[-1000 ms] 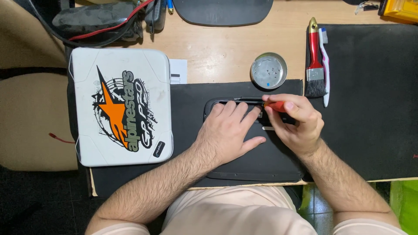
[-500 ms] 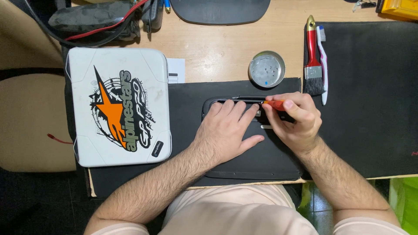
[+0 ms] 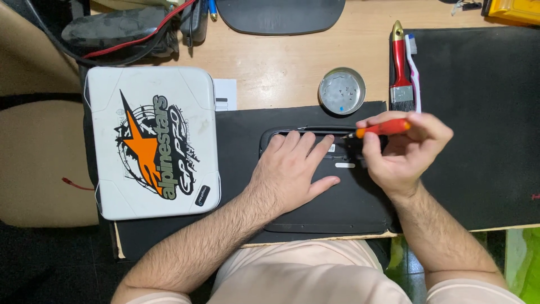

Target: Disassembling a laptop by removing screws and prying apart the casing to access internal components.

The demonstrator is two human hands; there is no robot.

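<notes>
— Right hand [image 3: 406, 151], item one: how does it stand?

— Fingers closed round a slim orange-handled screwdriver [image 3: 382, 128], held nearly level, its metal tip pointing left at the upper right part of the flat black plastic laptop base [image 3: 332, 208].

— Left hand [image 3: 292, 171]?

— Spread flat, palm down, fingers apart, pressing on the upper half of the same black base. It grips nothing.

— Location of the base?

— Lying on a black desk mat [image 3: 242, 146] at the near edge of the light wooden table [image 3: 281, 62], directly before the person. A small white label shows on it between the two hands.

— Items adjoining?

— Round shallow metal tin [image 3: 341, 90] holding small screws, just beyond the base. Red-handled paintbrush [image 3: 400, 62] and white-and-pink toothbrush [image 3: 414, 65], side by side, right of the tin, at the edge of a second black mat [image 3: 484, 112]. White rounded hard case with an orange-and-black star graphic [image 3: 152, 141], left of the base, well clear of the hands.
</notes>
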